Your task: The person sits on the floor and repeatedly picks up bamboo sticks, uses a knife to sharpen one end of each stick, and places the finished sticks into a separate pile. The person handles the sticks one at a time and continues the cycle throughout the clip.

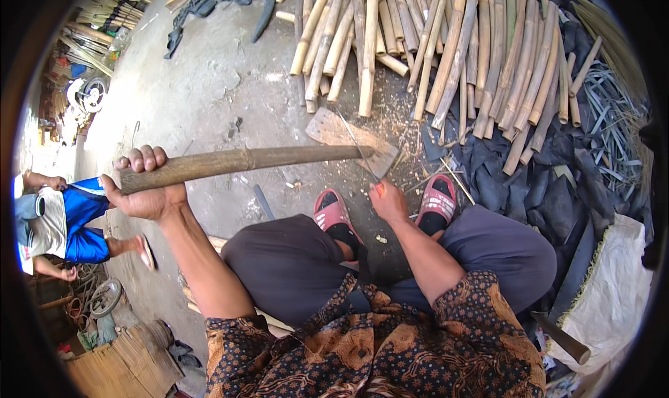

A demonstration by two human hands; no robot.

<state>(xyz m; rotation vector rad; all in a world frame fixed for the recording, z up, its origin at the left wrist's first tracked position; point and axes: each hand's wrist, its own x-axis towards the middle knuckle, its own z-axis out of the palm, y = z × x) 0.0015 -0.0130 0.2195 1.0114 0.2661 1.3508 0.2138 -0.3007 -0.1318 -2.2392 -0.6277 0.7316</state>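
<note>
Bamboo pole (244,162), stiff and to my judgement fairly heavy, lies level above the red sandals (334,210), my left hand (143,189) wrapped tight round its butt end, my right hand (387,199) pinching a thin sliver (355,147) near its tip.

Left hand (145,189) raised, fingers (143,159) curled closed; right hand (387,201) lowered, pinching

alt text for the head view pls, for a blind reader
A seated person's left hand grips a thick bamboo pole held level over the knees, while the right hand holds a thin sliver. Cut bamboo poles lie ahead.
</note>
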